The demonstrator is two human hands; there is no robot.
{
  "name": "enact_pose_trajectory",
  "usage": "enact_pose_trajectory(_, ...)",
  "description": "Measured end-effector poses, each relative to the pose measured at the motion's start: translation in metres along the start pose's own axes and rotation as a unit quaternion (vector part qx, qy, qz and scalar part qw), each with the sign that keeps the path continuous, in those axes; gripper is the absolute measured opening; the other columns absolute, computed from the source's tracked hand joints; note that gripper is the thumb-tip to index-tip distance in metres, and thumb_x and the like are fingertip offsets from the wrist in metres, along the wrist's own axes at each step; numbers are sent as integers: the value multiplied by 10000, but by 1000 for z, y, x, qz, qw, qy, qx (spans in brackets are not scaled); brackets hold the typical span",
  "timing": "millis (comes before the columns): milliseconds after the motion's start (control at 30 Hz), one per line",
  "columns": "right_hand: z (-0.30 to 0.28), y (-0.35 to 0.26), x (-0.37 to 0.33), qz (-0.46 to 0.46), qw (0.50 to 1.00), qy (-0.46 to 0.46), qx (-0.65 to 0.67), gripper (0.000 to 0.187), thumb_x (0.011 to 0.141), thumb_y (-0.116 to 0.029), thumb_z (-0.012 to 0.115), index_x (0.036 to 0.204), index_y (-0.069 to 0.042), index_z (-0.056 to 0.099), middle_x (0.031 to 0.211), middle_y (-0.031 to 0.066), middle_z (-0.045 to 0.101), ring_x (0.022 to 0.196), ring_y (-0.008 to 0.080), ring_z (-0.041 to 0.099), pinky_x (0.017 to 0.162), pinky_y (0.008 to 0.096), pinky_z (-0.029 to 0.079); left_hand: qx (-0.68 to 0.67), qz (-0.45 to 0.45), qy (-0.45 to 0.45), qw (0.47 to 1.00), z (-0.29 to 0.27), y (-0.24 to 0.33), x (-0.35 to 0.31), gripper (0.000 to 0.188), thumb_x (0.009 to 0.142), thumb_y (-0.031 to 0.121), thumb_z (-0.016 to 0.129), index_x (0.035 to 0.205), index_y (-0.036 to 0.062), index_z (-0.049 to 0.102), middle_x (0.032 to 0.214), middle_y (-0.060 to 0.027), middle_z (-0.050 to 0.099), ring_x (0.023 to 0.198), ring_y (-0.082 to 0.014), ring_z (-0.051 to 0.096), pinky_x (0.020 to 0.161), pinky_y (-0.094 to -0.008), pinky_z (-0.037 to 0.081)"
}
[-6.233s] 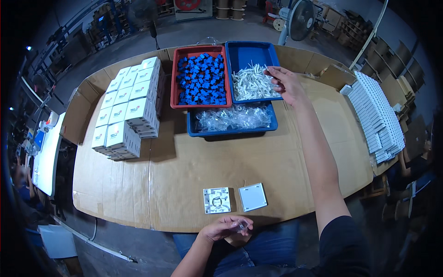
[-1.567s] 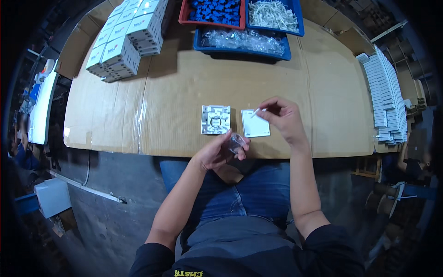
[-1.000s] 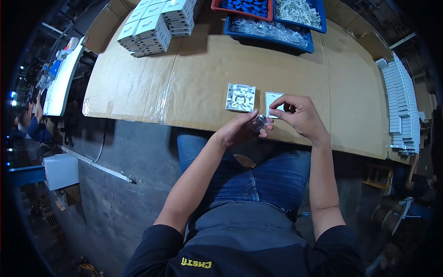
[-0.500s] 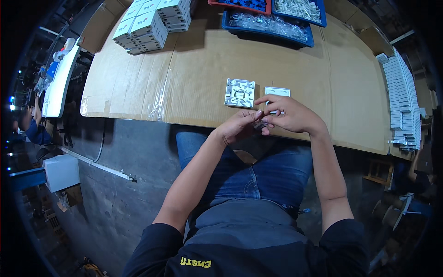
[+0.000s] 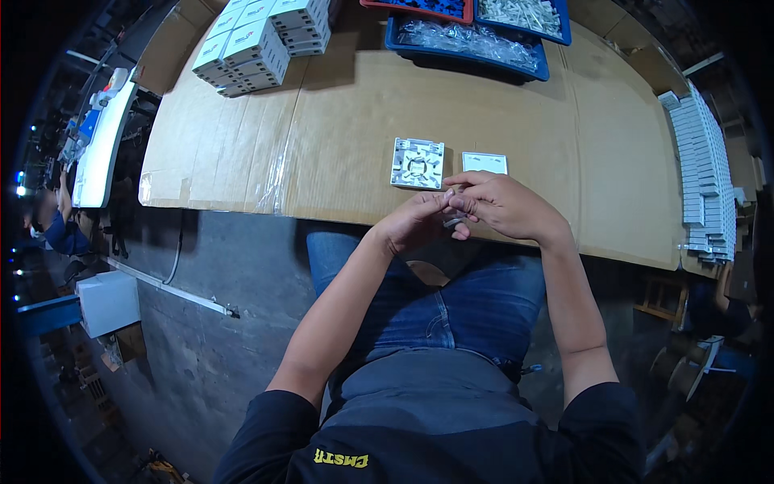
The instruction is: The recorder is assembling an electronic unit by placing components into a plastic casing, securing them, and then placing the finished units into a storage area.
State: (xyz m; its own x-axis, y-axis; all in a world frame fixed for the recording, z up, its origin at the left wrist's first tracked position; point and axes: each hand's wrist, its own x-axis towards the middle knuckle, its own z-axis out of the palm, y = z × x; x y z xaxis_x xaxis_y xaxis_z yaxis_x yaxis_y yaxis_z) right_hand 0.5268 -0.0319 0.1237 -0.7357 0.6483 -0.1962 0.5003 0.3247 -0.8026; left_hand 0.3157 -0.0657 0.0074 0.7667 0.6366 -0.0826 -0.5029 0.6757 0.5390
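Observation:
Just over the table's near edge, my left hand [image 5: 415, 221] and my right hand [image 5: 509, 208] meet with fingertips pinched together. Between them shows a small clear plastic piece [image 5: 454, 219], mostly hidden by the fingers; its exact kind I cannot make out. Beyond my left hand, a square white plastic box [image 5: 417, 164] lies with its inside facing up, showing a round moulded centre. A flat white rectangular cover [image 5: 484, 163] lies to its right, partly hidden behind my right hand.
The cardboard-covered table [image 5: 339, 145] carries stacked white boxes [image 5: 250, 48] at the far left. At the back stand a blue tray of clear plastic bags [image 5: 468, 44], a red tray of blue parts [image 5: 423, 6] and a blue tray of pale parts [image 5: 524, 16]. White pieces [image 5: 703, 169] are stacked at right.
My right hand's fingers have drawn in and down, closing against the left fingertips. More of the flat white cover shows now. The clear piece stays between my hands.

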Motion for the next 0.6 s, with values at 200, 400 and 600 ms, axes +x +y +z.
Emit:
enact_pose_trajectory(200,-1,-2,0,44,993,-4,106,339,1097,-219,511,1256,27,682,1397,131,632,1096,226,662,963,342,528,-24,-1,29,999,6,3,2,453,1037,431,628,1239,26,658,1085,-109,736,960,-232,738,930,-408,587)
enact_pose_trajectory(400,13,5,6,46,984,-26,171,434,1108,-320,521,1075,66,715,1281,137,665,863,183,703,830,315,557,-15,3,23,1000,-8,-4,2,413,1035,431,631,1185,48,661,1049,-108,732,947,-238,738,932,-402,582)
enact_pose_trajectory(600,7,3,3,70,986,-39,144,417,1111,-333,510,1278,14,670,1279,105,652,1151,244,627,1021,354,483,-46,-3,29,998,-2,-3,2,413,1028,422,643,1191,43,656,1005,-98,722,944,-239,737,924,-398,582)
